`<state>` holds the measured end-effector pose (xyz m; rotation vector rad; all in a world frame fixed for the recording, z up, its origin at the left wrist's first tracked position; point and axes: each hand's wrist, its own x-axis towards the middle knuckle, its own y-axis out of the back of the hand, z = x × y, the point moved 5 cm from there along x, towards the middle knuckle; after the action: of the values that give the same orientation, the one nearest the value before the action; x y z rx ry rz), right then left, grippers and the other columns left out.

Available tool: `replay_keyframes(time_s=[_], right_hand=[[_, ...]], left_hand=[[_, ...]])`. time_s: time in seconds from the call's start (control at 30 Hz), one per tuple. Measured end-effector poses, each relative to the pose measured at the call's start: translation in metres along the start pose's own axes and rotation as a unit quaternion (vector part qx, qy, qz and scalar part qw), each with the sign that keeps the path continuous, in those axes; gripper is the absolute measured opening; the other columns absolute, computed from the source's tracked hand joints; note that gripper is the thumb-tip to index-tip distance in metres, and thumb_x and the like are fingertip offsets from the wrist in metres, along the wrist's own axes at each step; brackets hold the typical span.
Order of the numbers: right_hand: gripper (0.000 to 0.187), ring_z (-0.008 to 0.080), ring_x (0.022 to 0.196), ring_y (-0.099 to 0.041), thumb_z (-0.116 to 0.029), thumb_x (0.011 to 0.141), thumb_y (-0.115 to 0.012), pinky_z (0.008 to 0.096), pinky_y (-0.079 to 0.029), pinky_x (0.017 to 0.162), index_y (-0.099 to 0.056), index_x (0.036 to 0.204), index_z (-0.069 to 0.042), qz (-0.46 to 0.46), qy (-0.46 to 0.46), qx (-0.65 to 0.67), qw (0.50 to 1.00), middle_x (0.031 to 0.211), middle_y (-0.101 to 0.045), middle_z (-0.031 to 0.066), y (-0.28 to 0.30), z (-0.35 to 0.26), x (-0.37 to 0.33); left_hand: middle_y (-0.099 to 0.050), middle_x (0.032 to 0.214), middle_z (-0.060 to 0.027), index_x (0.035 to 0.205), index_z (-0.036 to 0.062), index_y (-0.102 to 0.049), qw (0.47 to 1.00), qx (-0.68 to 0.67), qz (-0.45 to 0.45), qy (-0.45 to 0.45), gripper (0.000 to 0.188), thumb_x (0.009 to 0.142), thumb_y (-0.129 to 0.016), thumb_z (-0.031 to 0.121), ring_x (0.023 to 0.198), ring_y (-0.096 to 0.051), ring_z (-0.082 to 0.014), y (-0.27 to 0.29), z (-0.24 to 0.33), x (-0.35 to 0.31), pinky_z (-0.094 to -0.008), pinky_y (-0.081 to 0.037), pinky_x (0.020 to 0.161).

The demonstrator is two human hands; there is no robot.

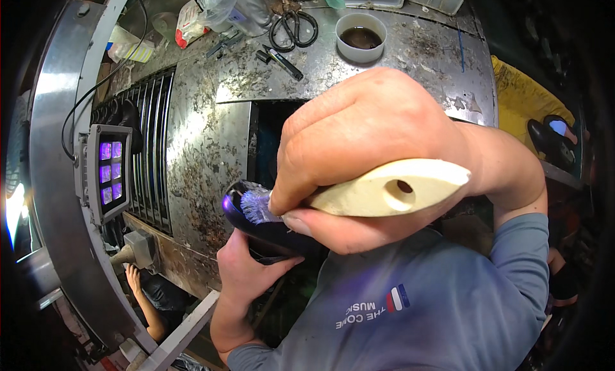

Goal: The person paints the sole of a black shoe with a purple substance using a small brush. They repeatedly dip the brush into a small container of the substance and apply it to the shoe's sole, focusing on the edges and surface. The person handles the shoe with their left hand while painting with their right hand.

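In my right hand (pixel 378 134) is a brush (pixel 365 195) with a cream handle that has a hole near its end. The thumb and fingers close round the handle low down, near the bristles. The pale bristles touch the top of a glossy black shoe (pixel 272 233), and purple light shines on its toe. My left hand (pixel 246 268) grips that shoe from below, with the thumb along its near side. My right hand and the brush hide part of the shoe.
A purple-lit lamp (pixel 110 172) stands left, beside a dark rack (pixel 150 153). On the stained metal bench (pixel 205 140) are a white bowl (pixel 362 47) of dark liquid, black scissors (pixel 293 31) and a marker (pixel 283 63). Another person's hand (pixel 133 278) shows lower left. Dark shoes (pixel 551 140) lie right.
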<state>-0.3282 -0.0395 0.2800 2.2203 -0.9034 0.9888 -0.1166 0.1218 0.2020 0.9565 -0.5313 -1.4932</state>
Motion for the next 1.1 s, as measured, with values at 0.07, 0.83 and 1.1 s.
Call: replay_keyframes(time_s=[0.07,0.83,1.1], right_hand=[[0.007,0.0262,0.065,-0.068,-0.002,0.077,-0.075,0.0351,-0.056,0.055,-0.072,0.084,-0.001,0.002,0.004,0.000,1.000,0.074,-0.069,0.0091,-0.003,0.003,-0.001],[0.009,0.0256,0.068,-0.071,-0.008,0.080,-0.076,0.0339,-0.058,0.061,-0.073,0.087,-0.004,-0.053,-0.082,0.029,0.995,0.078,-0.071,0.0086,-0.027,0.020,-0.023],[0.007,0.0254,0.064,-0.068,-0.008,0.080,-0.076,0.0347,-0.055,0.057,-0.072,0.086,-0.004,-0.083,-0.113,0.029,0.990,0.074,-0.068,0.0079,-0.031,0.021,-0.033]], left_hand=[[-0.075,0.106,-0.0133,0.123,0.0042,-0.063,0.999,-0.030,-0.007,-0.013,0.085,0.055,-0.101,0.040,0.095,-0.076,-0.0290,0.000,0.001,0.001,-0.0395,-0.059,0.085],[-0.068,0.122,-0.0135,0.136,-0.0066,-0.052,0.828,-0.536,-0.107,0.126,0.080,0.076,-0.090,0.030,0.109,-0.067,-0.0208,-0.024,-0.016,-0.001,-0.0357,-0.051,0.101],[-0.065,0.127,-0.0148,0.139,-0.0060,-0.050,0.783,-0.597,-0.118,0.130,0.075,0.084,-0.083,0.033,0.115,-0.066,-0.0235,-0.032,-0.013,0.004,-0.0380,-0.051,0.104]])
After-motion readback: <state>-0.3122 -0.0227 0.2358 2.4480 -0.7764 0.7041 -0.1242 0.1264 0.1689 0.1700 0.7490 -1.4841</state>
